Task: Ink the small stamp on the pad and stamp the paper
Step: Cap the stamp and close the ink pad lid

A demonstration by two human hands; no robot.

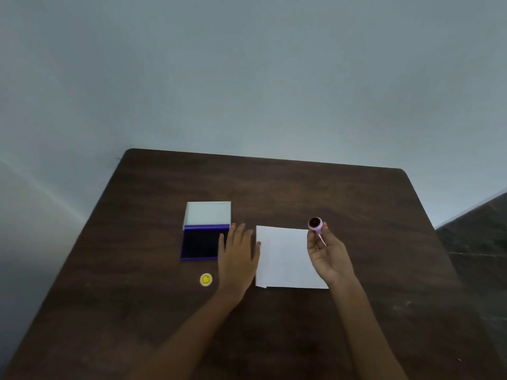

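Observation:
My right hand (329,255) holds a small pink round stamp (316,224) up over the far right corner of the white paper (285,259), its dark face turned toward me. The paper lies flat on the brown table and looks blank. Left of it sits the ink pad (199,244), lid open and standing up at the back, dark blue pad exposed. My left hand (237,255) rests flat on the table between pad and paper, fingers spread, its fingertips at the pad's right edge and thumb touching the paper's left edge.
A small yellow round cap or stamp (206,279) lies on the table (137,297) in front of the ink pad. The table's far edge meets a pale wall. A dark surface (477,242) stands off the table's right side.

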